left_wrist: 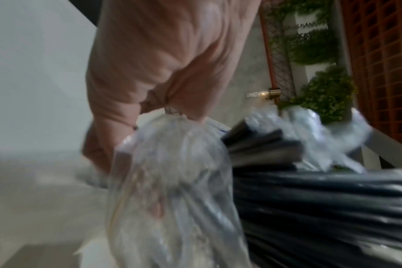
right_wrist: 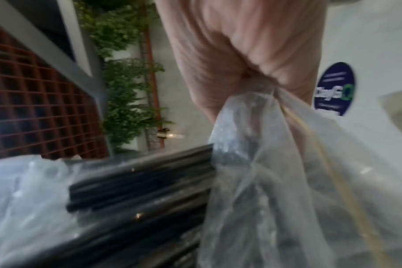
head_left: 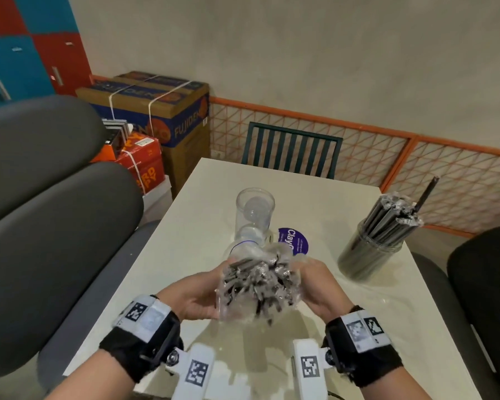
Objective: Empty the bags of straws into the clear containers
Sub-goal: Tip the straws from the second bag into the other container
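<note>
Left hand point(head_left: 198, 295) and right hand point(head_left: 319, 287) each pinch the bag of straws point(head_left: 257, 290), held above the near tabletop point(head_left: 373, 313). Step: opening. Next, judged: tip into the empty clear container point(head_left: 254, 212) beyond.

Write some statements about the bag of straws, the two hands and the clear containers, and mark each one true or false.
1. Both the left hand and the right hand hold the bag of straws. True.
2. The empty clear container lies on its side. False: it stands upright.
3. The filled container at the right holds black straws. True.
4. The bag rests flat on the table. False: it is held above it.
5. The round sticker is red. False: it is purple.
</note>
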Motion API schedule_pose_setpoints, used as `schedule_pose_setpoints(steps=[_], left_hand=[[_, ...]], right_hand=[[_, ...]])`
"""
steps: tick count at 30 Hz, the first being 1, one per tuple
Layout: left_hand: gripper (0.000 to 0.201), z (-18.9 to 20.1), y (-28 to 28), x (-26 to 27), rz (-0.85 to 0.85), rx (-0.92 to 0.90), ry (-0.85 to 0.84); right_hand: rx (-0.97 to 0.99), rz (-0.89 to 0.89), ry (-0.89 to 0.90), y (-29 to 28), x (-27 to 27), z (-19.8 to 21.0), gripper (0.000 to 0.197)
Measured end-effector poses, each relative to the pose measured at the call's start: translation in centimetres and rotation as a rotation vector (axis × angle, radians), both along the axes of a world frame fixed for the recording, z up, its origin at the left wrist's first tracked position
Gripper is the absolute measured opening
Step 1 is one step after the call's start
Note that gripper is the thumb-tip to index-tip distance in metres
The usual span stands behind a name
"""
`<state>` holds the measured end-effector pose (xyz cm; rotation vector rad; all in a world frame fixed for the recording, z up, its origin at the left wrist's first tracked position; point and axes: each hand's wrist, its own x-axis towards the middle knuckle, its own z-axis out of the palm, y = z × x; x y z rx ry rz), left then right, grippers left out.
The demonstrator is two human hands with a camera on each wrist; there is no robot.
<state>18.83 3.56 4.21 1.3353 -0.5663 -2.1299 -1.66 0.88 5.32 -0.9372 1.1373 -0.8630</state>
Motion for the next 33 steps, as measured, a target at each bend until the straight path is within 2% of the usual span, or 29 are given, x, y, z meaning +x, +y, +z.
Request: schedule_pose_setpoints(steps=[2, 4, 7, 9, 11, 13, 15, 16, 17, 18, 19, 21, 23, 25, 28, 31, 33], left_hand=[[0.057, 2.0, 0.0, 0.3, -0.096, -0.049, 0.075], [0.059, 4.0, -0.4, 0.3, -0.156, -0.104, 0.205], [0.061, 6.7, -1.5, -0.5, -0.111, -0.186, 0.283], [0.05, 7.7, -3.0, -0.9, -0.082, -0.247, 0.214], [0.044, 8.3, -4.6, -0.9, -0.029, -0.275, 0.131], [0.05, 8.8, -6.0, -0.8, -0.003, -0.31, 0.03], [0.057, 9.3, -6.9, -0.8, -0.02, -0.382, -0.074], [0.058, 9.6, -7.4, -0.9, -0.016, -0.419, -0.113], [0.053, 9.9, -7.9, -1.0, -0.01, -0.454, -0.133], [0.044, 10.1, -8.3, -1.1, -0.006, -0.495, -0.147], [0.037, 10.3, -8.6, -1.4, -0.013, -0.542, -0.167], [0.038, 10.8, -9.5, -1.9, -0.01, -0.636, -0.219], [0.056, 11.5, -10.4, -2.2, 0.021, -0.726, -0.246], [0.076, 12.0, -11.6, -1.7, 0.026, -0.771, -0.159], [0.08, 12.5, -13.8, -0.7, -0.002, -0.797, -0.037], [0.081, 12.9, -16.3, -0.8, -0.081, -0.888, -0.156], [0.078, 13.3, -17.6, -1.2, -0.053, -0.969, -0.264]], right_hand=[[-0.113, 0.017, 0.01, -0.4, -0.4, 1.8, 0.036], [-0.237, 0.059, 0.024, -1.0, -0.1, 3.7, 0.025], [-0.362, 0.081, 0.051, -2.4, 0.6, 5.6, 0.017], [-0.428, 0.112, 0.067, -3.6, 0.8, 6.7, 0.004], [-0.46, 0.171, 0.178, -5.2, 0.7, 7.3, 0.021], [-0.429, 0.22, 0.337, -6.7, 0.2, 8.0, 0.047], [-0.298, 0.278, 0.258, -7.8, 0.0, 9.2, 0.068], [-0.207, 0.336, 0.104, -8.7, -0.2, 9.6, 0.07], [-0.141, 0.402, -0.025, -9.2, -0.3, 10.5, 0.068], [-0.11, 0.482, -0.082, -9.7, -0.4, 11.1, 0.063], [-0.108, 0.561, -0.092, -9.9, -0.3, 11.7, 0.055], [-0.14, 0.654, -0.063, -10.6, 0.1, 12.3, 0.031], [-0.201, 0.622, -0.041, -11.8, 0.4, 12.8, 0.018], [-0.271, 0.593, -0.06, -13.3, 0.7, 13.3, 0.032], [-0.352, 0.472, -0.043, -15.4, 1.2, 14.0, 0.048], [-0.448, 0.356, -0.045, -17.0, 1.9, 14.1, 0.054], [-0.508, 0.272, -0.072, -17.8, 2.3, 14.0, 0.055]])
